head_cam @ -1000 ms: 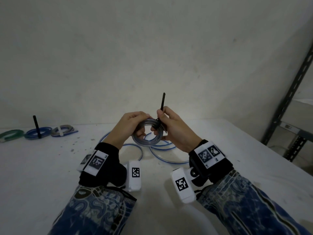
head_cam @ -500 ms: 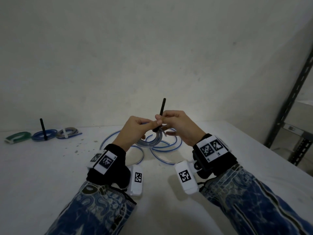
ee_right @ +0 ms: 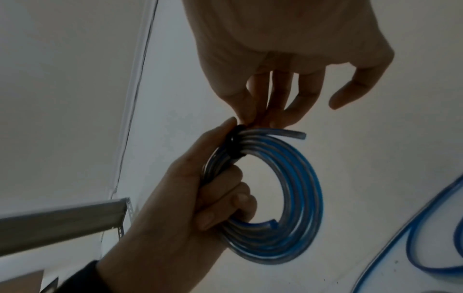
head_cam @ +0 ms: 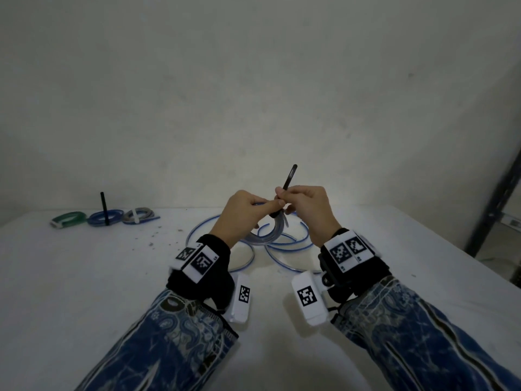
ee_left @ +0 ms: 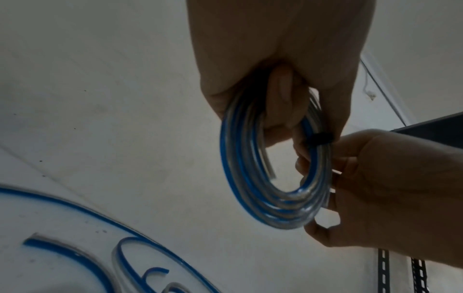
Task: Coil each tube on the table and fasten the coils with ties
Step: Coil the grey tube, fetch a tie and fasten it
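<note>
The left hand (head_cam: 242, 213) curls its fingers (ee_right: 225, 190) through a coil (ee_right: 280, 198) of smooth, clear tube with a blue stripe, gripping the bundled turns, with the thumb pressed on the outside. The coil is a round, several-turn ring held in the air above the surface (head_cam: 84, 277), between the two hands. A thin black tie (head_cam: 289, 179) is wrapped round the turns just above the left grip; its stiff, flat tail sticks up and slightly to the right. The right hand (head_cam: 307, 210) pinches that tail between thumb and fingertips, with the little finger held out loose. One cut end of the tube juts free beside the tie, and another shows inside the ring.

Below the hands, a loose tube (head_cam: 284, 244) of the same clear, blue-striped material sprawls in wide, open loops on the pale, matte surface. At the far left lie three small finished coils in a row: a green coil (head_cam: 69, 218), a blue coil (head_cam: 107, 218) with an upright black tail, and a grey coil (head_cam: 141, 215) bound in white. Dark specks dot the surface near them. A perforated metal rack (head_cam: 496, 198) stands at right.
</note>
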